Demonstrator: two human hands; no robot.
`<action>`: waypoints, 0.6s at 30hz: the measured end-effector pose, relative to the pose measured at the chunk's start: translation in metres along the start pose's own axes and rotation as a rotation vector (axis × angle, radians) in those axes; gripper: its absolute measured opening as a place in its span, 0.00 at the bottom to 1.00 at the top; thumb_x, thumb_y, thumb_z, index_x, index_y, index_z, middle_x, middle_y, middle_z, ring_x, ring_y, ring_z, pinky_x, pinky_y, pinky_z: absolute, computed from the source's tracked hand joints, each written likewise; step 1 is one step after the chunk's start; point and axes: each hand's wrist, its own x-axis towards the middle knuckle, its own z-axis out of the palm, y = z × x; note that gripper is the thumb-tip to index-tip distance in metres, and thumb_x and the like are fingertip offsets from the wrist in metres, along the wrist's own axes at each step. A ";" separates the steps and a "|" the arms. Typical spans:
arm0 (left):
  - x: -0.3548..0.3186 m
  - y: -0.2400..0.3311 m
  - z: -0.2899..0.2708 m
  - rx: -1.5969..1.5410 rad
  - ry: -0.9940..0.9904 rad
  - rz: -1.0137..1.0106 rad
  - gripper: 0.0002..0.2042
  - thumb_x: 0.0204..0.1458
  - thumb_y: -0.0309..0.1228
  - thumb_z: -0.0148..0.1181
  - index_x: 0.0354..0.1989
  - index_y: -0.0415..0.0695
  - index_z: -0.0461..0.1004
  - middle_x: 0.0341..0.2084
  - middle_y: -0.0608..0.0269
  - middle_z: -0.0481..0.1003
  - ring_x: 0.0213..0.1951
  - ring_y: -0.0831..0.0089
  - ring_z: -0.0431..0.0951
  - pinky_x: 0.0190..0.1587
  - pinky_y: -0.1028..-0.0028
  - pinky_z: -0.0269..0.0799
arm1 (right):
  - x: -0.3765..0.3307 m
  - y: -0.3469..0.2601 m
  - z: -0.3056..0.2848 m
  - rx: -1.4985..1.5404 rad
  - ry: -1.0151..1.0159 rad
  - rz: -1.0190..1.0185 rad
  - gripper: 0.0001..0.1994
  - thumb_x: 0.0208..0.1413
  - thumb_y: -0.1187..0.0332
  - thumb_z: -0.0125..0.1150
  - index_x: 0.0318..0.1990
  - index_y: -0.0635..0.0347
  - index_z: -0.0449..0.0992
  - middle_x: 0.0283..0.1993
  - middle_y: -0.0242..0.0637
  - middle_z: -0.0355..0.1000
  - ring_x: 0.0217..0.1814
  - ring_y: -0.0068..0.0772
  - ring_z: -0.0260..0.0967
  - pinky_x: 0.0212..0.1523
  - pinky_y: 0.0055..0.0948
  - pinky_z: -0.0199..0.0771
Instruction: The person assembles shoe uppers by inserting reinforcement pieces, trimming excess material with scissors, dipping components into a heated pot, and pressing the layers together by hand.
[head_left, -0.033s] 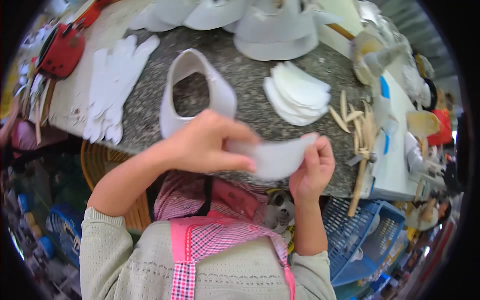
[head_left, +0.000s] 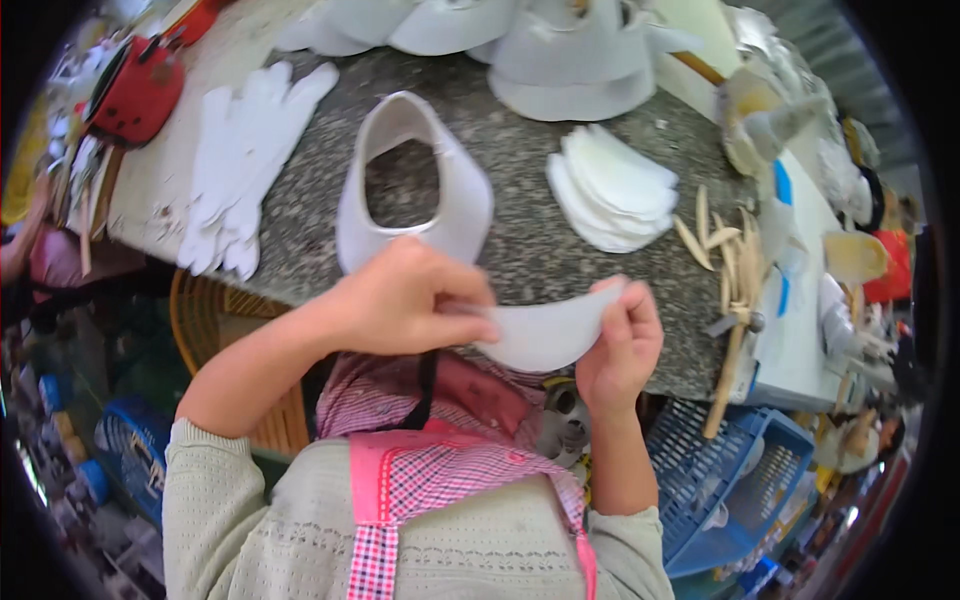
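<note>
While the person is standing over a speckled grey stone table (head_left: 540, 240), both hands are gripping a curved white foam piece (head_left: 545, 335), holding it up just off the table's near edge, in front of the pink checked apron (head_left: 440, 480). Their left hand (head_left: 405, 300) is pinching the piece's left end, fingers closed over it, thumb underneath. Their right hand (head_left: 620, 345) is clamping the right end, fingers curled around the edge. The piece is bowing downward between the two hands, like a shallow crescent.

Just beyond the left hand, a white shoe upper (head_left: 410, 190) with an oval opening is lying flat on the table. To its right, a stack of white crescent pieces (head_left: 610, 185) is sitting, and past that some pale wooden sticks (head_left: 725, 250) are lying scattered near the table's right edge. White gloves (head_left: 245, 160) are lying further left, with a red bag (head_left: 135, 90) up in the corner. More white uppers (head_left: 570, 50) are piling up at the far side. A blue plastic basket (head_left: 740, 480) is sitting below the table on the right.
</note>
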 end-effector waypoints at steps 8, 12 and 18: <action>-0.088 -0.025 -0.007 -0.087 0.472 -0.242 0.13 0.43 0.24 0.64 0.38 0.38 0.73 0.24 0.64 0.75 0.27 0.83 0.73 0.30 0.82 0.67 | 0.005 0.022 0.053 -0.782 -0.442 0.042 0.06 0.46 0.74 0.61 0.31 0.64 0.71 0.29 0.36 0.69 0.27 0.24 0.66 0.28 0.22 0.65; -0.078 -0.049 -0.006 -0.174 0.611 -0.252 0.17 0.46 0.21 0.62 0.44 0.40 0.64 0.23 0.69 0.72 0.26 0.85 0.71 0.29 0.85 0.65 | 0.043 0.047 0.058 -0.972 -0.381 0.009 0.09 0.45 0.68 0.63 0.31 0.63 0.72 0.27 0.37 0.68 0.28 0.33 0.65 0.31 0.29 0.65; -0.084 -0.067 -0.002 -0.173 0.655 -0.243 0.19 0.46 0.21 0.62 0.45 0.42 0.63 0.22 0.69 0.72 0.26 0.86 0.71 0.27 0.84 0.64 | 0.053 0.052 0.062 -1.071 -0.517 0.075 0.11 0.43 0.66 0.65 0.30 0.63 0.73 0.27 0.35 0.67 0.28 0.34 0.66 0.31 0.28 0.64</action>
